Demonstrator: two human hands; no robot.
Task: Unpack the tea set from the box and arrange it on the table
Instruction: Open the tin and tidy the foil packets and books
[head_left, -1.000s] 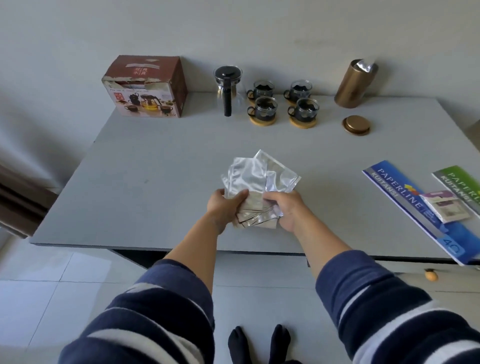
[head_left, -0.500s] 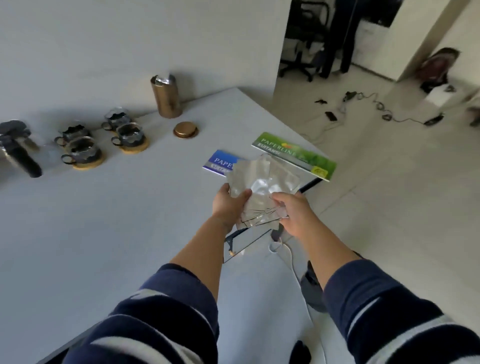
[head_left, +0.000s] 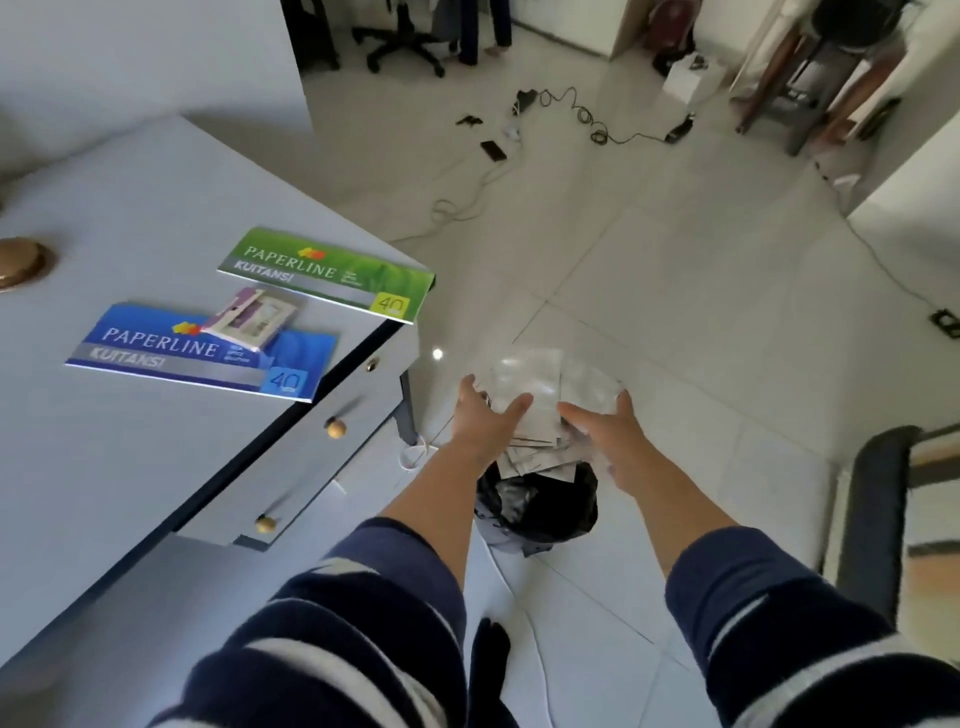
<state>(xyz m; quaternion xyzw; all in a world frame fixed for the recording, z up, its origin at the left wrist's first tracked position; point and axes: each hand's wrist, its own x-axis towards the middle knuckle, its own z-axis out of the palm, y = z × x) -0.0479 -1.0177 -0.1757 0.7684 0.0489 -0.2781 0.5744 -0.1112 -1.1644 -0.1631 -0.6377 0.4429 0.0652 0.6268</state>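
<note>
A bunch of clear, crumpled plastic wrappers (head_left: 535, 384) hangs between my two hands, right above a bin lined with a black bag (head_left: 540, 506) on the floor. My left hand (head_left: 480, 421) is on the wrappers' left side with thumb and fingers spread straight. My right hand (head_left: 605, 431) is on their right side, fingers also stretched out. Neither hand curls round the wrappers, whose lower ends reach into the bin's mouth. The tea set and its box are out of view; only a gold lid (head_left: 21, 260) shows at the table's left edge.
The grey table (head_left: 130, 467) with knobbed drawers (head_left: 335, 428) stands to my left. On it lie a blue booklet (head_left: 197, 353), a green booklet (head_left: 327, 273) and a small packet (head_left: 254, 317). Cables (head_left: 587, 119) trail over the tiled floor. A dark chair frame (head_left: 878, 519) is at the right.
I have turned right, away from the table. Both hands carried the wrappers off the table's edge to above the bin and spread their fingers from a grip.
</note>
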